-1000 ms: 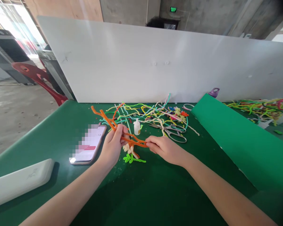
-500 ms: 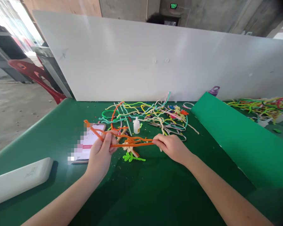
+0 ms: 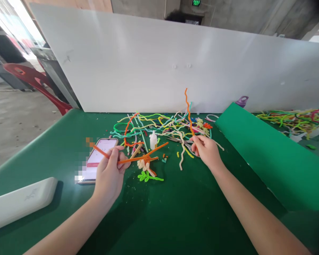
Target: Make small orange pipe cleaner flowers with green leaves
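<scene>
- As seen from the head camera, two bare hands are at work above one green-covered tabletop point(image 3: 159, 219), well apart from each other.
- Left hand point(image 3: 110, 171): clamped on orange fuzzy craft stems point(image 3: 130, 160); their ends fork towards the middle of the table, and their exact count cannot be told. The hand is at the right edge of one lit, flat smartphone point(image 3: 103, 156).
- Right hand point(image 3: 204, 150): thumb and fingers pinched on one thin, wavy orange fuzzy stem point(image 3: 189, 111), which stands up from the grip before one long white board point(image 3: 149, 63).
- Near the centre: one small white plastic bottle point(image 3: 153, 140), upright; one bright-green fuzzy leaf sprig point(image 3: 150, 177); one cream fuzzy looped cluster point(image 3: 144, 165), touching it.
- Behind the right hand: metal scissors point(image 3: 174, 139), partly hidden, number of pairs uncertain.
- Two multicoloured heaps of fuzzy stems, one behind the bottle, one at far right, strands too tangled to count.
- One flat green panel point(image 3: 276, 159) lies at right.
- Change from half a second ago: orange strands then stretched between both hands; the wavy one is now separate, in the right hand alone, which sits farther right.
</scene>
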The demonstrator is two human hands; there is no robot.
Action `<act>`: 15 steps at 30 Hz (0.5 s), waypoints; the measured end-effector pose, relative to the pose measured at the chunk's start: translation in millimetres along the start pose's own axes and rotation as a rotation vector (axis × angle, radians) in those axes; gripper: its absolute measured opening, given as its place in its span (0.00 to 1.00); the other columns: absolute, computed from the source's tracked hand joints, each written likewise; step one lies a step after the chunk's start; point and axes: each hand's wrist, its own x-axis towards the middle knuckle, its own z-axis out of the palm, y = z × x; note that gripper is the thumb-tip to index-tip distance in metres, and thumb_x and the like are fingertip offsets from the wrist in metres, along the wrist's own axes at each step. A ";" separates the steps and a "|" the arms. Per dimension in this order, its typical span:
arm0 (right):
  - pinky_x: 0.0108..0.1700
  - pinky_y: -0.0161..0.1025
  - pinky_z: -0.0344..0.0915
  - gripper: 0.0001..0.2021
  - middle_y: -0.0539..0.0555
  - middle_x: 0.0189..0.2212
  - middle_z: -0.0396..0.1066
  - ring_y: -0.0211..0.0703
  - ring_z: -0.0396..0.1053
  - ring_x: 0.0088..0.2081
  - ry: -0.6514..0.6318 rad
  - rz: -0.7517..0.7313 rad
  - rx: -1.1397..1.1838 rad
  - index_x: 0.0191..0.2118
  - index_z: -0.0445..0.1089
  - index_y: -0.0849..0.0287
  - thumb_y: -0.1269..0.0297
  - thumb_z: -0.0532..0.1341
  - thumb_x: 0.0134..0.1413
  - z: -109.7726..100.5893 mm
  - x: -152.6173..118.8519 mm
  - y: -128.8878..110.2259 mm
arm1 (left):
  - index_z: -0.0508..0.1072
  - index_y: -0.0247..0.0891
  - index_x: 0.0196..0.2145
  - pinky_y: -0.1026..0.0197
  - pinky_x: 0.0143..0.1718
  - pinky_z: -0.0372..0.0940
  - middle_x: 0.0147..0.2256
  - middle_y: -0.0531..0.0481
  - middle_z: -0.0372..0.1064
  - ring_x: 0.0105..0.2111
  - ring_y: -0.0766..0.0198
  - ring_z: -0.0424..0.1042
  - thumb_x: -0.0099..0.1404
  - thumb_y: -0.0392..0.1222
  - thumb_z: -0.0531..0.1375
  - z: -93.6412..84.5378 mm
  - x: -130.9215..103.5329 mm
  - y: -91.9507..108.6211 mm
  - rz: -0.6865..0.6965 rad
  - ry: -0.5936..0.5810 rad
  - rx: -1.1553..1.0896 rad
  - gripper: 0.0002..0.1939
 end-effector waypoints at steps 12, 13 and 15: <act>0.59 0.49 0.55 0.16 0.57 0.49 0.68 0.46 0.63 0.53 -0.171 -0.815 -0.307 0.53 0.60 0.59 0.65 0.52 0.60 31.3 -74.9 -103.4 | 0.68 0.40 0.34 0.72 0.16 0.53 0.20 0.58 0.57 0.18 0.73 0.56 0.62 0.45 0.58 15.8 -32.0 2.2 -0.041 -0.189 0.214 0.07; 0.57 0.48 0.57 0.16 0.57 0.49 0.68 0.46 0.64 0.52 -0.203 -0.855 -0.362 0.53 0.61 0.61 0.66 0.51 0.61 37.4 -80.0 -107.7 | 0.68 0.40 0.33 0.72 0.16 0.54 0.21 0.57 0.59 0.18 0.73 0.58 0.61 0.45 0.59 14.7 -33.4 0.4 -0.056 -0.204 0.233 0.07; 0.44 0.41 0.66 0.16 0.60 0.47 0.70 0.45 0.69 0.44 -0.199 -0.890 -0.485 0.54 0.61 0.65 0.67 0.49 0.62 47.6 -84.8 -109.3 | 0.67 0.40 0.33 0.70 0.16 0.56 0.22 0.56 0.62 0.19 0.70 0.61 0.60 0.47 0.59 11.2 -32.7 -2.4 -0.079 -0.217 0.249 0.08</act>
